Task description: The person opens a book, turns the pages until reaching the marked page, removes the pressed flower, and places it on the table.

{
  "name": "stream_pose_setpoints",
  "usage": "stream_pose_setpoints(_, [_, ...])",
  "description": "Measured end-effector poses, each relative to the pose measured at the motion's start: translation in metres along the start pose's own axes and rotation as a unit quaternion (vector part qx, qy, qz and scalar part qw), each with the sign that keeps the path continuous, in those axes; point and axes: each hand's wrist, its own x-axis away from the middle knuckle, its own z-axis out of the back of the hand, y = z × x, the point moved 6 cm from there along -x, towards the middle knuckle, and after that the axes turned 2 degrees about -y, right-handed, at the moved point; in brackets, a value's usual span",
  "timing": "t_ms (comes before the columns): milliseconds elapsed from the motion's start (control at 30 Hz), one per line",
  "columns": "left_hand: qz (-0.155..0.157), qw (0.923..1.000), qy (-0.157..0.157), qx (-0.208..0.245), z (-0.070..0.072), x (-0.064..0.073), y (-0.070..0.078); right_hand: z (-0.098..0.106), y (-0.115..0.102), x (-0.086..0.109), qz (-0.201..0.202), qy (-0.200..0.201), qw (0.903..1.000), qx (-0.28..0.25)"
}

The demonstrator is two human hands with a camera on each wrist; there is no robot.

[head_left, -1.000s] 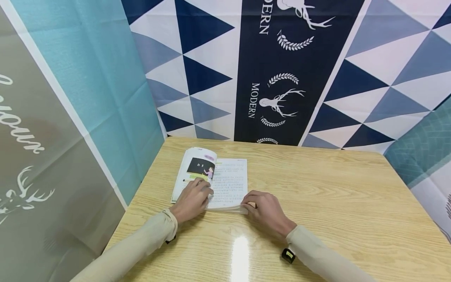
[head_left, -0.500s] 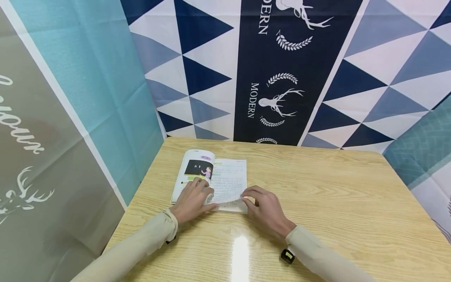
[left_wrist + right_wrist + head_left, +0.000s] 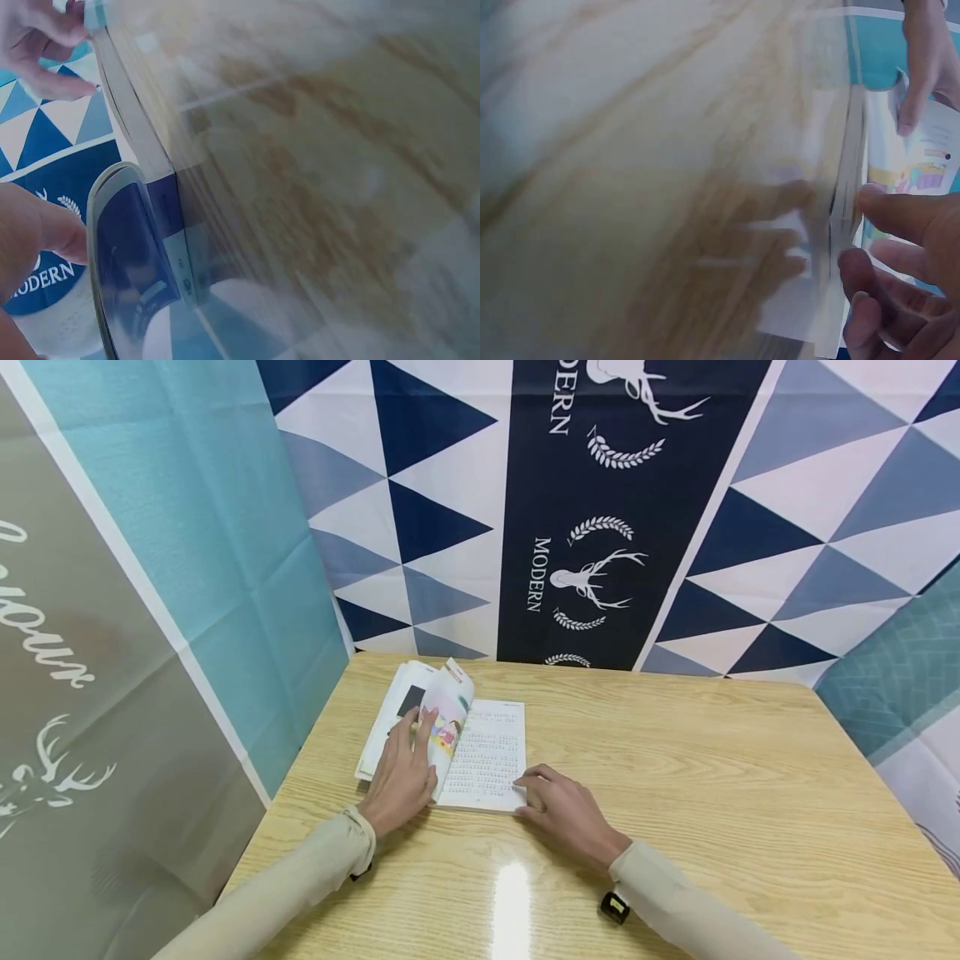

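An open book [image 3: 491, 752] lies on the wooden table, text on its right page and coloured drawings on a curved leaf [image 3: 448, 710] standing up near the spine. My left hand [image 3: 401, 781] rests on the left side, fingers extended over that leaf and thumb near its lower part. At the book's lower right corner, my right hand [image 3: 562, 806] has bent fingers, the thumb at the front edge and the index finger on the page. The right wrist view shows thumb and fingers [image 3: 859, 266] right at the page edges. Bowed pages [image 3: 120, 247] stand beside the left thumb in the left wrist view.
The wooden table [image 3: 675, 777] extends to the right of the book. Patterned cloth [image 3: 442, 510] hangs behind it, and a blue and grey cloth [image 3: 247, 552] along the left side. A small black device [image 3: 615, 907] is under the right wrist.
A lifted leaf has gone from the right page over toward the left, where it now curves up by the spine. The left hand has shifted up and left; the right stays near the corner.
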Motion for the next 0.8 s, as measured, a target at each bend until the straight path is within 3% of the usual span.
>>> stream_pose_setpoints(133, [-0.007, 0.9995, -0.01, -0.03, 0.001, -0.003, 0.002, -0.003, -0.002, 0.002, 0.018, -0.017, 0.9996, 0.01])
stream_pose_setpoints(367, [-0.044, 0.995, -0.029, -0.085, -0.002, -0.001, 0.005, 0.001, -0.01, 0.001, 0.069, 0.008, 0.9975, 0.008])
stream_pose_setpoints(500, [-0.051, 0.9949, -0.046, -0.073, -0.005, 0.001, 0.006, 0.003, -0.016, 0.0, 0.096, 0.036, 0.9943, 0.027])
stream_pose_setpoints(800, [-0.059, 0.9932, -0.087, -0.051, -0.012, 0.005, 0.008, 0.008, -0.02, -0.001, 0.114, 0.08, 0.9899, 0.025])
